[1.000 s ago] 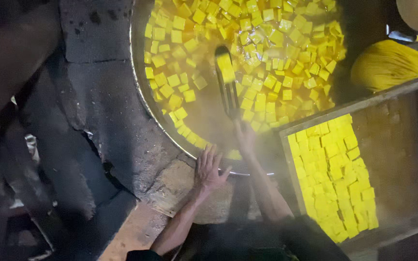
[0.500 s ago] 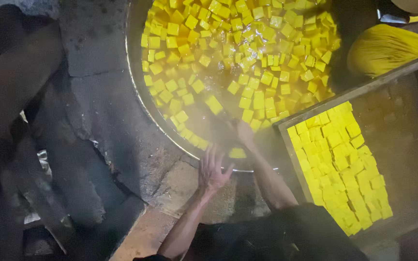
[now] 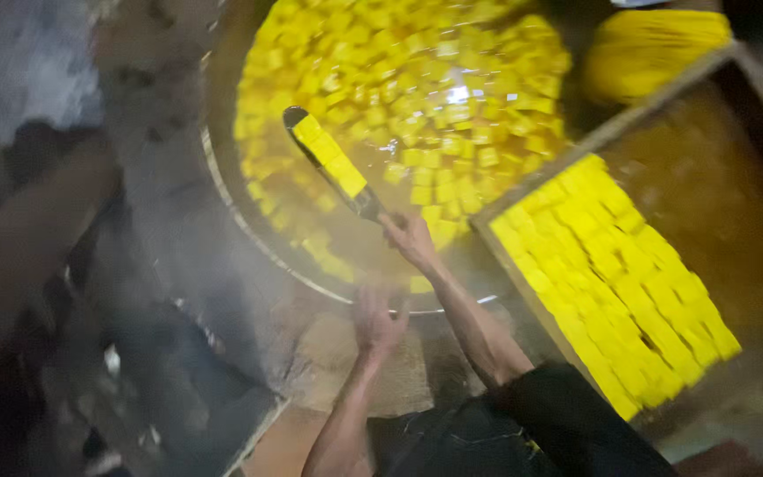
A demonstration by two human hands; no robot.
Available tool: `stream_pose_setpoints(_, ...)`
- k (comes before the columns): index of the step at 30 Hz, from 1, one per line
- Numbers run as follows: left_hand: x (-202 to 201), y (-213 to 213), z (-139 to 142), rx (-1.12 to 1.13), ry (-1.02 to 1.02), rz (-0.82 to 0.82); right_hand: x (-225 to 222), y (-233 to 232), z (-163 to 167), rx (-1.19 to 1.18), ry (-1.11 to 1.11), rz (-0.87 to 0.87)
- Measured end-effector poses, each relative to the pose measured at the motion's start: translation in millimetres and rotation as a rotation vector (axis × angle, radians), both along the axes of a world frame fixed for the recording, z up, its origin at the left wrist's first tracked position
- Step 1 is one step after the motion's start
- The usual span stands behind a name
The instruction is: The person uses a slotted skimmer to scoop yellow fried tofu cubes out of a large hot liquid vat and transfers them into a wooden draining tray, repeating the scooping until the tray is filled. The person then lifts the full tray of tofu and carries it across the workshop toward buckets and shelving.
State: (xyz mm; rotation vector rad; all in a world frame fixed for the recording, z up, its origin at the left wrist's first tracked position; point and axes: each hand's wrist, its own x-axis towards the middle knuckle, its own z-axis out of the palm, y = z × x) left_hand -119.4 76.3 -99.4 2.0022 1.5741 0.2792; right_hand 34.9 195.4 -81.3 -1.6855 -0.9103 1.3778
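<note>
Head view, looking down through haze and some blur: a wide round pan (image 3: 222, 190) is full of yellow cubes (image 3: 417, 97) floating in hot liquid that glints near its middle. The right hand (image 3: 410, 238) is closed around the handle of a long flat ladle (image 3: 328, 163), reaching over the pan's near rim. The ladle's blade lies low and slanted toward the pan's left side, with a row of yellow cubes resting along it; the long handle probably keeps the hand back from the heat. The left hand (image 3: 376, 320) rests open, fingers spread, on the rough stone ledge (image 3: 328, 362) just outside the near rim, holding nothing, apparently as a brace while the person leans in.

To the right of the pan, its near-left corner just beside the rim, sits a wooden tray (image 3: 735, 203). Yellow cubes (image 3: 611, 274) are packed in close rows along its left side, while its right side is bare, stained wood. It appears to stand there so cubes need only travel a short way. Beyond the tray's far edge lies a yellow bundle (image 3: 655, 44), too blurred to identify.
</note>
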Motion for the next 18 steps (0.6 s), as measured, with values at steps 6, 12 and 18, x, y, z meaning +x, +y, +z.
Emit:
stream_pose_setpoints(6, 42, -30, 4, 0.273, -0.098, -0.058, 153, -136, 39, 0.085, -0.249, -0.151)
stream_pose_setpoints(12, 179, -56, 19, 0.310, -0.449, -0.393, 308, -295, 86, -0.021, -0.637, -0.402)
stream_pose_setpoints(18, 269, -72, 25, 0.436, -0.338, -0.608, 391, -330, 110, -0.113, -0.971, -0.323)
